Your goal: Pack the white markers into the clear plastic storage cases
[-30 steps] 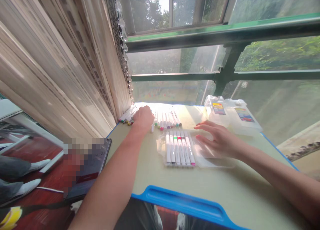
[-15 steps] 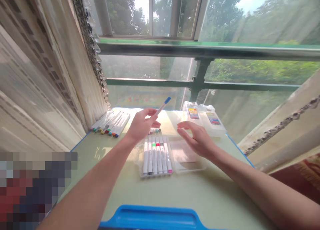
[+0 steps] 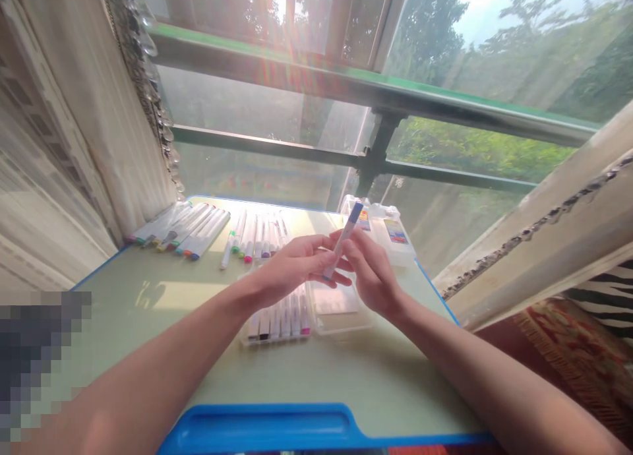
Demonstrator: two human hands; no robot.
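A white marker [image 3: 350,225] with a blue cap is held tilted above the table, cap end up. My left hand [image 3: 291,264] grips its lower part between thumb and fingers. My right hand [image 3: 372,270] meets it from the other side, with thumb and fingers closed about the upper barrel near the cap. Below the hands lies an open clear plastic case [image 3: 277,341], partly covered by my left hand. Several white markers [image 3: 285,316] lie side by side in its left half. Its right half [image 3: 341,322] lies flat beside them.
Loose markers [image 3: 257,236] lie in a row behind the case, and another group [image 3: 190,231] sits at the table's far left. Two clear containers with labels [image 3: 395,234] stand at the back right. The table's [image 3: 222,363] front edge has a blue tray [image 3: 267,422].
My left hand has lifted the blue-capped marker from the back row and brought it right, over the case. My right hand has moved in and closed on it. The view has shifted right.
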